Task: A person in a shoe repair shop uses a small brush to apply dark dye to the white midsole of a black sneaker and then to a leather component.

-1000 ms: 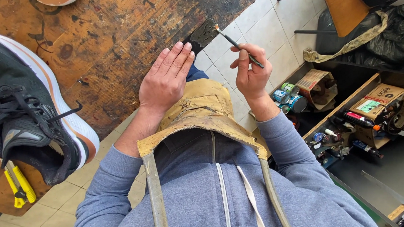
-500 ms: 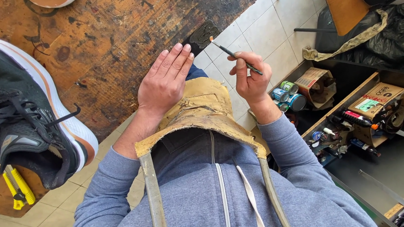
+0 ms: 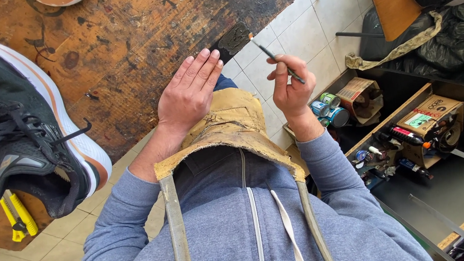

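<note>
Tabletop [image 3: 134, 51], worn stained wood, bare across its middle, its edge running diagonally above pale tiled floor [image 3: 301, 44]; black sneaker [image 3: 29, 139] on its left end, yellow utility knife [image 3: 18, 217] beneath. Tan leather apron [image 3: 231, 122] over the lap, with left hand [image 3: 189, 96] flat and released, fingers over the tabletop edge. Right hand [image 3: 290, 91] pinches a thin brush [image 3: 276, 58] in open air above the tiles, clear of the box of cans [image 3: 330, 108].

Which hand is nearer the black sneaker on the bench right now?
Left. The left hand lies flat on the tan apron, with bare worn wood between it and the black sneaker. The right hand, pinching a thin brush, is farther off over the tiled floor.
</note>
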